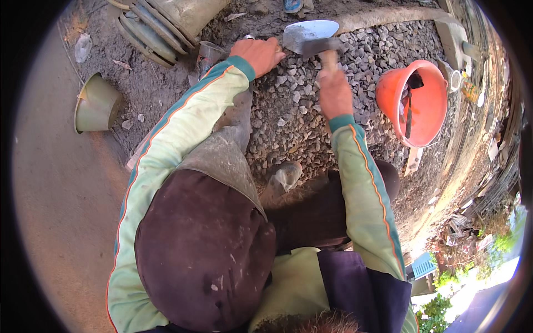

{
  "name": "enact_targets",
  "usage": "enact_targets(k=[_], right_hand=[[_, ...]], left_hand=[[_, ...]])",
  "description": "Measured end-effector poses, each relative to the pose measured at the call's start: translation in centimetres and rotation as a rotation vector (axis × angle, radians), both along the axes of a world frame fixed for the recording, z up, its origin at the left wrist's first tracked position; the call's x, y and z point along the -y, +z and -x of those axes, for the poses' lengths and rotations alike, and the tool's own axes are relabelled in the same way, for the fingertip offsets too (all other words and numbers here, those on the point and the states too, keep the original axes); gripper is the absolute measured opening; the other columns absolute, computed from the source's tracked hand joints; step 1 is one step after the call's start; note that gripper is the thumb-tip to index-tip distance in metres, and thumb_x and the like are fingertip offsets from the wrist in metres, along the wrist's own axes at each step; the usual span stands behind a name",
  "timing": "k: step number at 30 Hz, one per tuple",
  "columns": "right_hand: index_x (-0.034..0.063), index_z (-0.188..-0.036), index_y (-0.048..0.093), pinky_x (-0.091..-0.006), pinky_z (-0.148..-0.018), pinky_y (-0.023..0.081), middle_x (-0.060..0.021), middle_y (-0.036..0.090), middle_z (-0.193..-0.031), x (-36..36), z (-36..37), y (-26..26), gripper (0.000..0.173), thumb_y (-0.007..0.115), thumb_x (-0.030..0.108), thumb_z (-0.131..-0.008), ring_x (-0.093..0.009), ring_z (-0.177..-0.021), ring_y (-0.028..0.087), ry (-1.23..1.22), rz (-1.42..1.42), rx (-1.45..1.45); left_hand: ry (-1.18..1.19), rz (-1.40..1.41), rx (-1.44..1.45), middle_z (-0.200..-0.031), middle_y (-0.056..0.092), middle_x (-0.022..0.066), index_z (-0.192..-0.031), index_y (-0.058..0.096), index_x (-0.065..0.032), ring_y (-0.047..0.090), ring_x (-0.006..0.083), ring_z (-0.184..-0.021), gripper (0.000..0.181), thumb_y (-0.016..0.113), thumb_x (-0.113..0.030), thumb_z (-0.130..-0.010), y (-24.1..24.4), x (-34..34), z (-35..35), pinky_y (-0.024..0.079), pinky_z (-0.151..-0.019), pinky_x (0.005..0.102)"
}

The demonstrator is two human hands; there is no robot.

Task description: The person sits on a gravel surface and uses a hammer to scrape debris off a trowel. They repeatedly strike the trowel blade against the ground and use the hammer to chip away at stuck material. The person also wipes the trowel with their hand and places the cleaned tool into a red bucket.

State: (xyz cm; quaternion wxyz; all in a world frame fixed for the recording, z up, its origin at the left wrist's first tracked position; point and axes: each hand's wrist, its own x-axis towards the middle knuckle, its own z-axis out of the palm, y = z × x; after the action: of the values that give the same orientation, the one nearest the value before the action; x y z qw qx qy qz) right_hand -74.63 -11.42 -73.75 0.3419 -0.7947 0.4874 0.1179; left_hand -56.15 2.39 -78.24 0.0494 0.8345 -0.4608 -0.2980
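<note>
My right hand point(336, 93) grips the wooden handle of a hammer point(320, 46), whose dark head is blurred. Behind the hammer head, and partly covered by it, lies a metal blade point(310, 31), greyish and bright at its upper right. Fingers curled, my left hand point(260, 56) rests left of the blade; a small shiny metal end point(248, 37) shows just beyond its knuckles, and whatever lies under the palm is hidden. Grey crushed stone point(291, 112) spreads between and below both hands.
An orange bucket point(412, 104) with tools inside stands at the right. To the left are an olive bucket point(98, 104) and a clear plastic cup point(210, 54). Large ribbed rims point(154, 33) lie at the upper left. A curved wooden handle point(387, 17) crosses the top right.
</note>
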Motion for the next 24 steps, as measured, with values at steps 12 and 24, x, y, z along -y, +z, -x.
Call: enact_targets(k=[12,24], right_hand=[[0.0010,-0.112,0.056,-0.0577,-0.082,0.050,-0.0331,0.067,-0.096,0.5,0.6,0.9,0.040,0.054,0.040,-0.101,-0.053,-0.092,0.065,0.034,-0.080,0.004],[0.0021,-0.107,0.054,-0.0568,-0.079,0.050,-0.0327,0.067,-0.092,1.3,0.0,0.8,0.037,0.053,0.039,-0.102,-0.053,-0.091,0.064,0.273,-0.031,-0.055]], left_hand=[[-0.115,0.064,0.015,-0.094,0.074,0.0148,-0.109,0.061,-0.0113,0.070,0.0381,-0.091,0.037,0.056,-0.046,-0.099,-0.7,-0.1,-2.2,0.054,-0.078,0.0520],[-0.104,0.021,0.092,-0.093,0.074,0.0124,-0.110,0.062,-0.0129,0.072,0.0352,-0.088,0.035,0.056,-0.046,-0.100,-0.5,0.2,-1.6,0.055,-0.073,0.0497]])
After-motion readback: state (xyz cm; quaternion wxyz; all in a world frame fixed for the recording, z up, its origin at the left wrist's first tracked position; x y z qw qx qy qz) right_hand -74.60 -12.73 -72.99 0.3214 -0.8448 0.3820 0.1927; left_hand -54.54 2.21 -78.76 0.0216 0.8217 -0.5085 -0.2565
